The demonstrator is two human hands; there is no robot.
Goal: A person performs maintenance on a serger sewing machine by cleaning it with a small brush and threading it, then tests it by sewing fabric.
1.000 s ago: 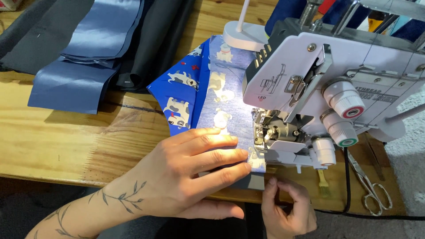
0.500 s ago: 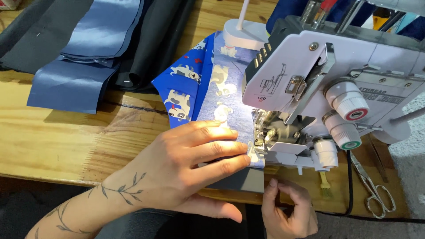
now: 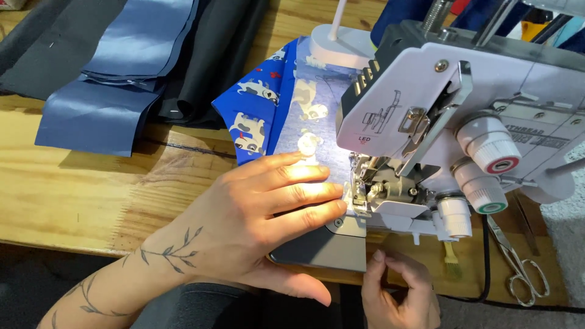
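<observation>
Dark and blue satin fabric strips [image 3: 116, 73] lie heaped at the far left of the wooden surface [image 3: 79, 195]. The left hand [image 3: 256, 225] lies flat, fingers spread, pressing the blue printed fabric [image 3: 262, 116] just beside the presser foot of the white serger [image 3: 463, 122]. The right hand [image 3: 399, 292] pinches fabric at the surface's near edge. Scissors [image 3: 518, 268] lie far right.

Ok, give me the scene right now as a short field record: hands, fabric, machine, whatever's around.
left hand: flat on the printed blue fabric, fingertips by the presser foot
right hand: at the table's front edge below the machine, grip unclear
machine: white serger, lamp lit
right of machine: scissors, small brush
far left: dark fabric pieces on the wooden table
</observation>
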